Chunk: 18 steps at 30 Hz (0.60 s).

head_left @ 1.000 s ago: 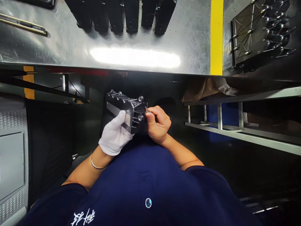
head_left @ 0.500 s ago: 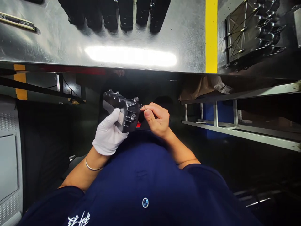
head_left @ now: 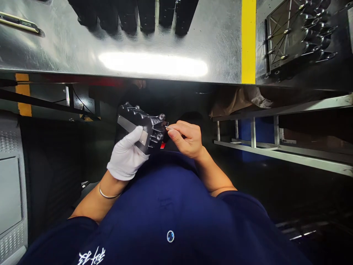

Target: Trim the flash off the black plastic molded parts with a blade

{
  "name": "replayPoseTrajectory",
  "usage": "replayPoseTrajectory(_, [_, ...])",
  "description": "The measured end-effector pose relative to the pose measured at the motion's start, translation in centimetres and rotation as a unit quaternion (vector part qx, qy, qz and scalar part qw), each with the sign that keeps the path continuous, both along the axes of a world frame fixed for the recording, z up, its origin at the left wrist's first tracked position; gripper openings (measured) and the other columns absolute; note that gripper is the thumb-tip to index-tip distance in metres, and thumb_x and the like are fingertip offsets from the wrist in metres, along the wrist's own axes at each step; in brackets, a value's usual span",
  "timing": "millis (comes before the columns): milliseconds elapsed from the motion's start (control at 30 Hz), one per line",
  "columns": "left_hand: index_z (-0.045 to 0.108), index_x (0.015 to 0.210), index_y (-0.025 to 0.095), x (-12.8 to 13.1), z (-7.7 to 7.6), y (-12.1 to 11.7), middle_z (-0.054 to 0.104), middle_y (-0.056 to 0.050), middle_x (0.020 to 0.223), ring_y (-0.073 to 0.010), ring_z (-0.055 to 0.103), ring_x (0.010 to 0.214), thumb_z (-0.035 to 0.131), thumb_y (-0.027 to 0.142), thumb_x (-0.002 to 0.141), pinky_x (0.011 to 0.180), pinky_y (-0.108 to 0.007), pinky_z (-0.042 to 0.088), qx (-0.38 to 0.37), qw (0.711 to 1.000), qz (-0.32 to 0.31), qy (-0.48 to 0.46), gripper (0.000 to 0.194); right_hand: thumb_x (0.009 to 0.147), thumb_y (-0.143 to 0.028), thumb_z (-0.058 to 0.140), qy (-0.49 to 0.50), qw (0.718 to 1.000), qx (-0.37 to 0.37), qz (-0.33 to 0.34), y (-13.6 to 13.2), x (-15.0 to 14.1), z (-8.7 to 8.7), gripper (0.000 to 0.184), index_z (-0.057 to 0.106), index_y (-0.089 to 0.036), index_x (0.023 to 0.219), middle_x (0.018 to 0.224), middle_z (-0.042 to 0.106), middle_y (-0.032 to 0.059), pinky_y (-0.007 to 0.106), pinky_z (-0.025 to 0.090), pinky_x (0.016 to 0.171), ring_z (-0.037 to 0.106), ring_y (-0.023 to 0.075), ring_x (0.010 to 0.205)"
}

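In a white glove, my left hand [head_left: 127, 154] grips a black molded plastic part [head_left: 138, 119] from its near left side, thumb on top. The part is held tilted in front of my body, with ribs, round bosses and a flat grey strip along one side. My bare right hand [head_left: 188, 139] pinches a thin, pointed metal tool [head_left: 172, 128] between thumb and forefinger. Its tip is at the right end of the part; I cannot tell whether it touches. My fingers hide the rest of the tool.
Beyond my hands stands a metal table [head_left: 220, 44] with several black parts [head_left: 147, 16] in a row. A yellow stripe [head_left: 248, 44] separates them from a larger ribbed black part [head_left: 286, 36]. A utility knife [head_left: 19, 23] lies far left. At right is a metal frame [head_left: 275, 151].
The black part has turned slightly, showing more of its grey strip. My right hand has shifted a little to the right, and more of the thin tool shows.
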<state>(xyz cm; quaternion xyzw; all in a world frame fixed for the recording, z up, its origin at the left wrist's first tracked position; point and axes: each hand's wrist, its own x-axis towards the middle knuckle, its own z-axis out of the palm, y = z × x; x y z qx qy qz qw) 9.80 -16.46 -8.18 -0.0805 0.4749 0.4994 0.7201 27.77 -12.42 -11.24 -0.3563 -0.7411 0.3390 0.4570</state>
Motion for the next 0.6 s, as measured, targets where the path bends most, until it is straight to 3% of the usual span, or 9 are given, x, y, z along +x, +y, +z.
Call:
replayPoseTrajectory(100, [0.065, 0.118, 0.020, 0.19, 0.39, 0.18, 0.077, 0.001, 0.092, -0.0139, 0.068, 0.111, 0.051, 0.016, 0.095, 0.095, -0.018, 0.053, -0.002, 1.000, -0.008, -0.020, 0.028, 0.094, -0.030, 0.057, -0.007, 1.000, 0.010, 0.004, 0.09, 0.09, 0.03, 0.025, 0.069, -0.016, 0.077, 0.058, 0.059, -0.0006, 0.023, 0.039, 0.049, 0.048, 0.0082, 0.051])
replayPoseTrajectory(267, [0.067, 0.114, 0.018, 0.45, 0.78, 0.44, 0.076, 0.001, 0.081, -0.0122, 0.072, 0.102, 0.039, 0.010, 0.098, 0.093, -0.018, 0.054, -0.030, 0.998, 0.024, -0.040, 0.034, 0.095, -0.033, 0.055, -0.026, 1.000, 0.016, -0.001, 0.12, 0.30, 0.05, 0.028, 0.069, -0.016, 0.077, 0.058, 0.060, 0.0000, 0.024, 0.040, 0.048, 0.049, 0.0087, 0.051])
replayPoseTrajectory(433, [0.066, 0.119, 0.021, 0.42, 0.74, 0.41, 0.076, 0.003, 0.081, -0.0104, 0.073, 0.094, 0.048, 0.012, 0.096, 0.090, -0.014, 0.054, -0.010, 0.999, 0.010, -0.032, 0.031, 0.095, -0.033, 0.055, -0.029, 0.999, 0.020, 0.003, 0.28, 0.40, -0.01, 0.029, 0.069, -0.016, 0.076, 0.057, 0.059, -0.0005, 0.023, 0.040, 0.047, 0.049, 0.0085, 0.050])
replayPoseTrajectory(600, [0.064, 0.122, 0.021, 0.66, 1.10, 0.45, 0.075, 0.004, 0.072, -0.0075, 0.074, 0.078, 0.044, 0.005, 0.096, 0.089, -0.012, 0.053, -0.003, 0.999, 0.036, -0.017, 0.037, 0.094, -0.031, 0.057, -0.033, 0.999, 0.024, 0.003, 0.23, 0.48, -0.10, 0.027, 0.070, -0.017, 0.075, 0.059, 0.062, 0.0003, 0.023, 0.042, 0.049, 0.051, 0.0090, 0.051])
